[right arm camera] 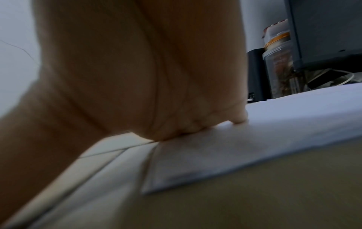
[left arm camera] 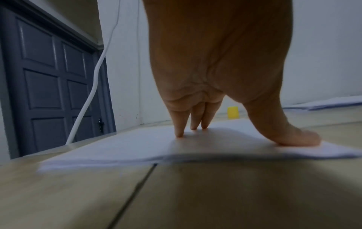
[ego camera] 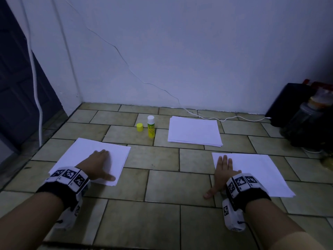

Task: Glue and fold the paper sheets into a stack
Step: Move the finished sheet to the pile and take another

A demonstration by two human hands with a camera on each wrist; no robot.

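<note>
Three lots of white paper lie on the tiled floor. My left hand (ego camera: 100,163) rests flat on the left stack of sheets (ego camera: 86,154), fingers straight and thumb spread; the left wrist view shows its fingertips (left arm camera: 180,133) pressing that stack (left arm camera: 121,147). My right hand (ego camera: 222,170) lies flat on the left edge of the right sheet (ego camera: 255,170), thumb out on the tile; this sheet (right arm camera: 235,147) also fills the right wrist view. A third paper stack (ego camera: 194,130) lies farther back. An uncapped glue stick (ego camera: 151,126) stands upright beside its yellow cap (ego camera: 139,127).
A white cable (ego camera: 225,119) runs along the wall base to dark containers and a jar (ego camera: 304,121) at the right. A dark door (ego camera: 21,91) with a hanging white cord stands at the left. Bare tiles lie between the two near paper lots.
</note>
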